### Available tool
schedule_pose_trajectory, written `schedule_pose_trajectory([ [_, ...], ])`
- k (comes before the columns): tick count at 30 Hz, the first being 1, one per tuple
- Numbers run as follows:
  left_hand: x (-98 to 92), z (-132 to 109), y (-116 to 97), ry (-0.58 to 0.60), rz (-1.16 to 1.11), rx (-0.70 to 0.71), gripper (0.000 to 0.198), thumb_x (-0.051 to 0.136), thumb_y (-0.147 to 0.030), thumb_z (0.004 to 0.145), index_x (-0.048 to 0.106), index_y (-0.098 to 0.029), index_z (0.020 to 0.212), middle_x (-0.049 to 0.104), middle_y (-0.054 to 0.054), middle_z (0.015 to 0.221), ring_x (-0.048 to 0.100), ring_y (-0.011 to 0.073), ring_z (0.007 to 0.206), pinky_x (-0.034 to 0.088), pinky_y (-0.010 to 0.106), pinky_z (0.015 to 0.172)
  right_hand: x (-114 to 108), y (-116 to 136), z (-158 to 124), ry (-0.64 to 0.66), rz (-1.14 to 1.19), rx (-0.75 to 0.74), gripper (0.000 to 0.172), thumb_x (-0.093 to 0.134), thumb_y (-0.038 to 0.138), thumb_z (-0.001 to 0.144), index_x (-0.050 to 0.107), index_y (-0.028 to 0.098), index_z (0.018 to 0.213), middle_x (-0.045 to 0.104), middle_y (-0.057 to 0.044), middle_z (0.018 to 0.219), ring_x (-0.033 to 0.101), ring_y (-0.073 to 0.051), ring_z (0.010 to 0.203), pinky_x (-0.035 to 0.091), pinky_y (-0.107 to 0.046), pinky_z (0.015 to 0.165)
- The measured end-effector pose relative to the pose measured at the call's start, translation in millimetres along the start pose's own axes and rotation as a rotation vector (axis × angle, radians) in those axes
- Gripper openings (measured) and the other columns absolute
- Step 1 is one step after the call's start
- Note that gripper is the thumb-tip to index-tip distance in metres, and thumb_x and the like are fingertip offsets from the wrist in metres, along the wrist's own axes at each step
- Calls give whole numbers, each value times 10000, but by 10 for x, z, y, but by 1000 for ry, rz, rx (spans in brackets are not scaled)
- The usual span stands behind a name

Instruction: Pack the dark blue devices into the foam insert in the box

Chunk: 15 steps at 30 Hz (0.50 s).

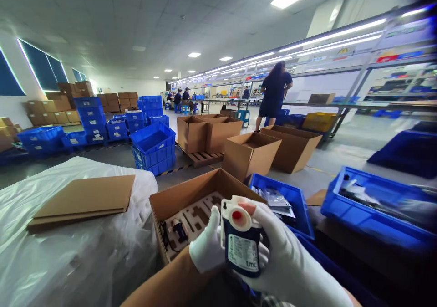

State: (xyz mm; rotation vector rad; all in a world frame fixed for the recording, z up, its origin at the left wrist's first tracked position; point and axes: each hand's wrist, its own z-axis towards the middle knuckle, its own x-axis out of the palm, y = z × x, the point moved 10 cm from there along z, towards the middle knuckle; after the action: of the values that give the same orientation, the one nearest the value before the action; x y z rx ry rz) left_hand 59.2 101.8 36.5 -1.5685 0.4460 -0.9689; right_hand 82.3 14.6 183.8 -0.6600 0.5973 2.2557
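Both gloved hands, the left hand point(206, 248) and the right hand point(283, 257), hold tight the little dark blue pump point(241, 243) with its red dot, just above the open cardboard box point(180, 197).

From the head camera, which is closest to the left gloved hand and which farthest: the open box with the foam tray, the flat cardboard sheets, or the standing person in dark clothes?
1. Box with foam tray, just behind the left hand.
2. Cardboard sheets, off to the left on plastic wrap.
3. Standing person, far back on the right by the benches.
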Motion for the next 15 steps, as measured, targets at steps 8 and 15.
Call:
schedule_pose_trajectory([
  [8, 84, -204, 403, 372, -94, -288, 912, 31, -717, 896, 661, -104, 1138, 685, 112, 767, 681, 270, 907, 409, 500, 1028, -521, -234, 686, -286, -379, -178, 697, 719, 394, 759, 429, 158, 1348, 553, -156, 1267, 537, -316, 1146, 481, -462, 979],
  [15, -954, -309, -162, 40, 43, -91, 841, 110, -723, 877, 484, -119, 1327, 633, 91, 899, 685, 261, 860, 493, 485, 920, 190, -1603, 615, 39, -461, -129, 628, 662, 351, 733, 474, 118, 1286, 597, -132, 1174, 570, -276, 1017, 483, -399, 889],
])
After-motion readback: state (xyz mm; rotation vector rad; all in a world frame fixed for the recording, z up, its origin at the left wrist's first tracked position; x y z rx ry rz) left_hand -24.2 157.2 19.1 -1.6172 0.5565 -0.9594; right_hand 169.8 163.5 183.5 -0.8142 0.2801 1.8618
